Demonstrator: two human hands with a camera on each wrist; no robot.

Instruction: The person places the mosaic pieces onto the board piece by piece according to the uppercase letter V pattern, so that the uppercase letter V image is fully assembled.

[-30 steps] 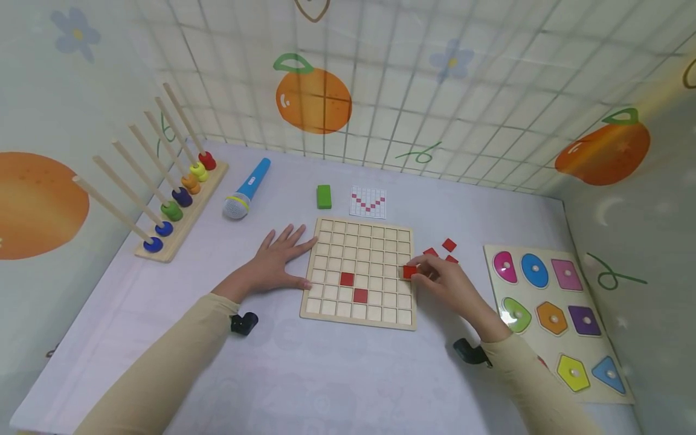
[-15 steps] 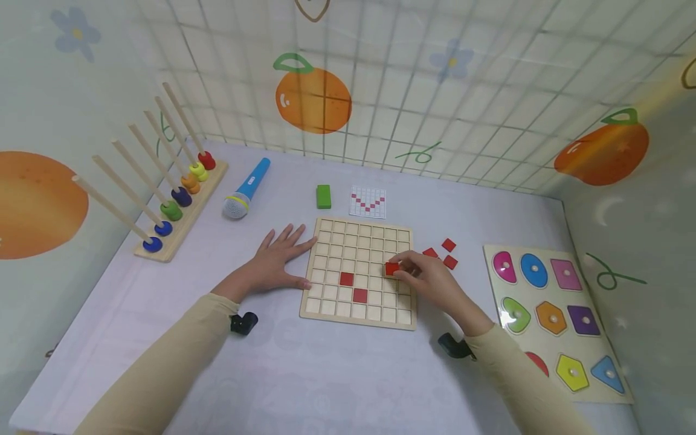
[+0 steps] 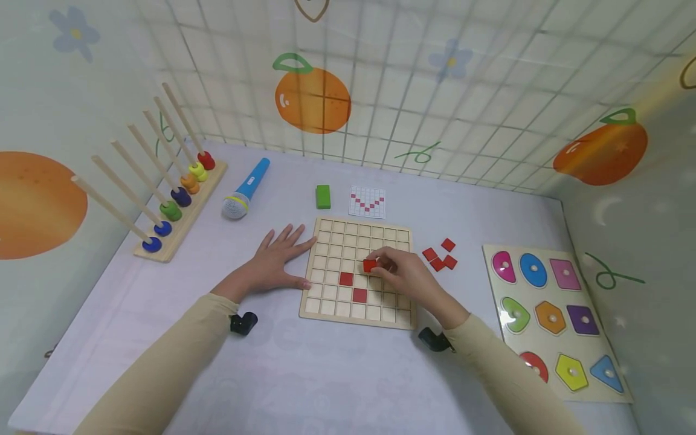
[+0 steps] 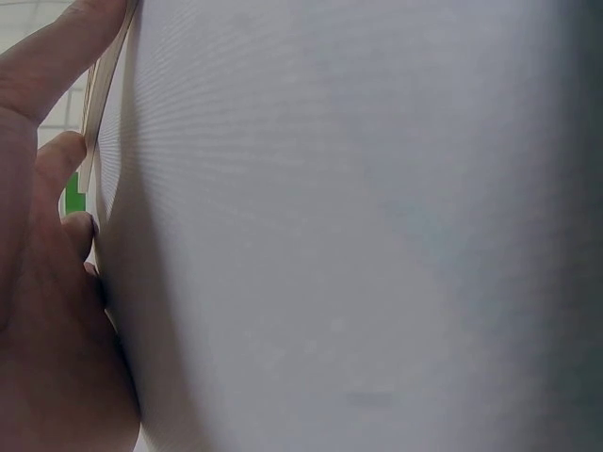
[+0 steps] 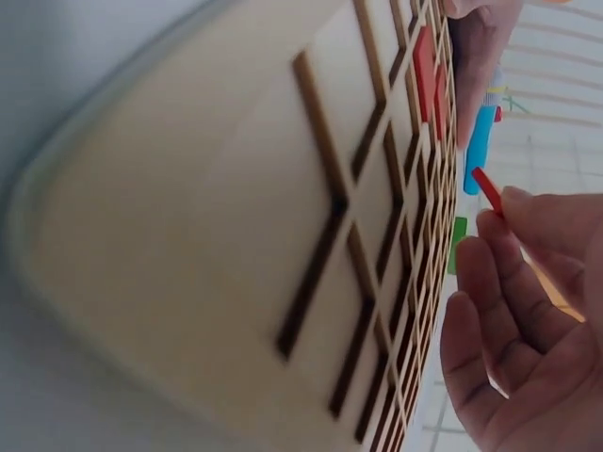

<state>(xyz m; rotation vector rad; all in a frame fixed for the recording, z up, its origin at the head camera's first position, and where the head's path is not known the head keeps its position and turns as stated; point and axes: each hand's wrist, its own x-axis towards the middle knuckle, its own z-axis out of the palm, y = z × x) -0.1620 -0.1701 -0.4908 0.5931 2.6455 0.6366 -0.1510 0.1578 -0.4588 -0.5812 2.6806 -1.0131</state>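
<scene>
A wooden grid board (image 3: 326, 313) lies in the middle of the table, with two red square tiles (image 3: 359, 295) set in its cells. Over the board, my right hand (image 3: 405, 272) pinches another red square tile (image 3: 370, 266) between thumb and fingertips. The right wrist view shows this held tile (image 5: 487, 191) tilted and raised above the grid. My left hand (image 3: 274, 263) rests flat with fingers spread, its thumb and a fingertip touching the board's left edge. Several loose red tiles (image 3: 437, 264) lie to the right of the board.
Behind the board are a green block (image 3: 323, 197) and a pattern card (image 3: 367, 202) with a red V. A blue toy microphone (image 3: 246, 190) and a peg stacker (image 3: 182, 220) stand at left. A shape puzzle board (image 3: 535, 344) lies at right.
My right hand has carried the red tile leftward from the board's right edge to over its middle. The loose tiles have come fully into view. My left hand has stayed put.
</scene>
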